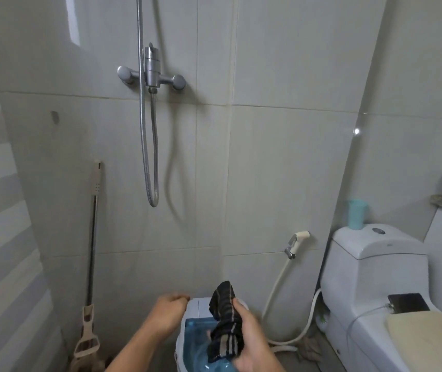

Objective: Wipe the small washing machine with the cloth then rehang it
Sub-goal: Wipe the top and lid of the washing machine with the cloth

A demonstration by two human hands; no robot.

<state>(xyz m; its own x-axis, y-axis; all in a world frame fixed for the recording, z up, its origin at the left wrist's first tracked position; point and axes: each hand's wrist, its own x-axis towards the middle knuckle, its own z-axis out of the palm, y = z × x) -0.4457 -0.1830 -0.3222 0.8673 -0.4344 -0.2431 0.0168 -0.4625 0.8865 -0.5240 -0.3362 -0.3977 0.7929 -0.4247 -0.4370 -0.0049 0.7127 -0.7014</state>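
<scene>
Right hand (252,336) squeezes the striped cloth (225,323) on the blue lid of the washing machine (198,342), so rub slowly to every edge, while the left hand (170,311), curled shut, steadies its back corner.

right hand (252,336) gripping dark striped cloth (225,320) over small washing machine (201,336), left hand (170,310) fisted at its edge
</scene>
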